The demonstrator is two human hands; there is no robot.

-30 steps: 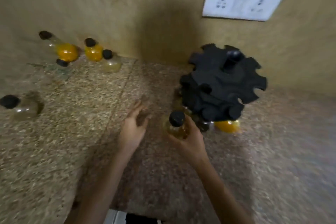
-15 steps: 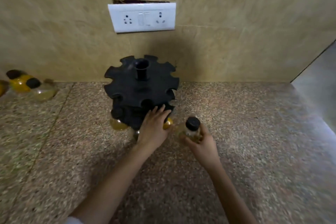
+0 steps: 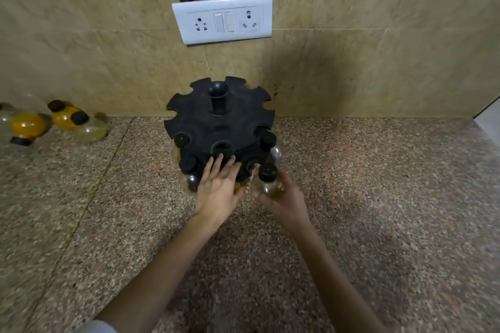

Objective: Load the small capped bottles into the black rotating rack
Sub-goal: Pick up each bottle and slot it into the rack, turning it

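The black rotating rack (image 3: pixel 200 119) stands on the speckled counter against the wall, with several black-capped bottles hanging in its front and side slots. My left hand (image 3: pixel 217 186) lies flat against the rack's lower front edge, fingers spread and touching it. My right hand (image 3: pixel 284 201) holds a small clear bottle with a black cap (image 3: pixel 268 181) upright, just beside the rack's front right slot. Several loose capped bottles (image 3: pixel 70 120), some orange and some clear, lie by the wall at the far left.
A white switch and socket plate (image 3: pixel 222 19) is on the tiled wall above the rack, with a wire leading up from it. The granite counter (image 3: pixel 378 197) stretches to the right, where a pale edge shows at the far right.
The view has steadied and come closer to the rack. My left hand stays on the rack's front. My right hand has brought the bottle left, closer to the rack's front right slot.
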